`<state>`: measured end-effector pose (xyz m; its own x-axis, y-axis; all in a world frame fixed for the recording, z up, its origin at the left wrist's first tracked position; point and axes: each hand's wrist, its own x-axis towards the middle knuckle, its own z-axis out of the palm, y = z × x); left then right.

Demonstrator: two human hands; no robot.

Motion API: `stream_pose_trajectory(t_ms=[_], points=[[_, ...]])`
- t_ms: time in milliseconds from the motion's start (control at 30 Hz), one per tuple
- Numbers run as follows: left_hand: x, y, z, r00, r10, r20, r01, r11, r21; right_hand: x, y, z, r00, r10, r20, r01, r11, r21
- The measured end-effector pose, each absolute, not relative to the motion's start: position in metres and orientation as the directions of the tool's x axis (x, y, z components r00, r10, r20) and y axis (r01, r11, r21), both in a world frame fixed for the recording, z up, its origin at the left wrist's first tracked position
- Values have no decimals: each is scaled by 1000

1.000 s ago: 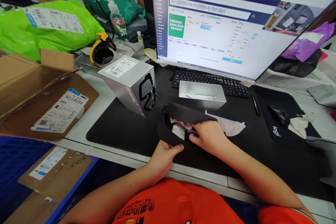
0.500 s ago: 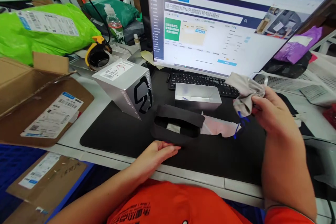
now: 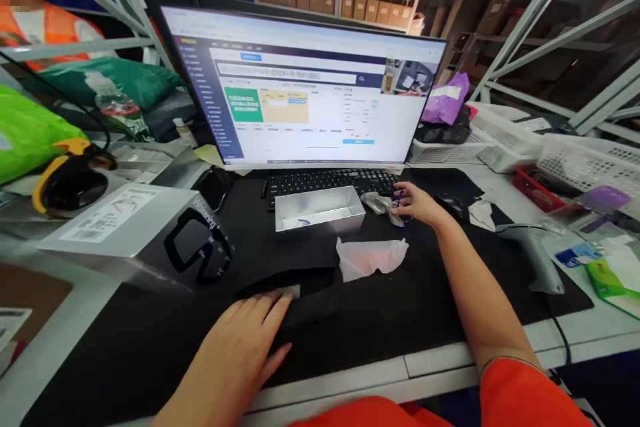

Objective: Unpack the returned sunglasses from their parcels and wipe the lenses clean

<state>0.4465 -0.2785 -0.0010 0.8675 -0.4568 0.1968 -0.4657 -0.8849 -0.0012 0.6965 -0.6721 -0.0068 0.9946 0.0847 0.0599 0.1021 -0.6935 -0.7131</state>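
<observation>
My left hand [image 3: 240,333] reaches over the left end of a black open-topped sleeve or box [image 3: 315,307], its fingers stretched inside by a small pale item [image 3: 296,291] and its thumb held apart. My right hand [image 3: 420,205] is at a crumpled grey drawstring pouch [image 3: 383,203] with blue cord, fingers spread and touching its right side. Between the hands lies a white wrapped piece with a pinkish tint [image 3: 373,257]. Behind it stands an open silver box tray [image 3: 320,210]. The silver carton printed with goggles [image 3: 150,233] sits at left.
A monitor [image 3: 310,107] and keyboard [image 3: 330,181] stand at the back. To the right are a barcode scanner [image 3: 540,257], a mouse [image 3: 453,207] and white baskets [image 3: 585,157]. A tape dispenser [image 3: 70,180] and green bag [image 3: 30,130] are left. Another person [image 3: 45,27] is behind.
My right hand has lowered the grey pouch to the mat behind the white wrapped piece and spread its fingers. My left hand has moved from the black box's front onto its opening. The view has turned right.
</observation>
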Motion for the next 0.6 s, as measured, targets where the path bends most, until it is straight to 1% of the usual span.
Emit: stream_pose_trajectory(t_ms=[100, 167, 233, 367, 433, 467, 533, 600], points=[[462, -287, -1, 930, -360, -77, -364, -930, -52, 701, -686, -12, 995, -44, 86, 40, -620, -783], [467, -289, -2, 923, -350, -163, -359, -933, -30, 702, -691, -11, 989, -101, 106, 28, -577, -816], [470, -284, -7, 909, -391, -146, -392, -920, 22, 702, -694, -7, 987, -109, 114, 40, -523, -851], [469, -268, -26, 875, -483, 33, -484, -869, 105, 695, -694, 18, 990, -78, 116, 76, -401, -913], [468, -263, -31, 852, -515, 90, -523, -839, 149, 684, -690, 36, 986, -70, 150, 119, -331, -936], [468, -263, -30, 842, -532, 87, -538, -824, 179, 677, -684, 45, 981, -62, 185, 160, -284, -945], [468, -266, -25, 839, -544, 24, -534, -813, 234, 655, -662, 60, 963, -15, 270, 263, -174, -949], [469, -274, -17, 853, -517, -78, -484, -837, 257, 626, -627, 66, 933, 96, 347, 356, -96, -929]])
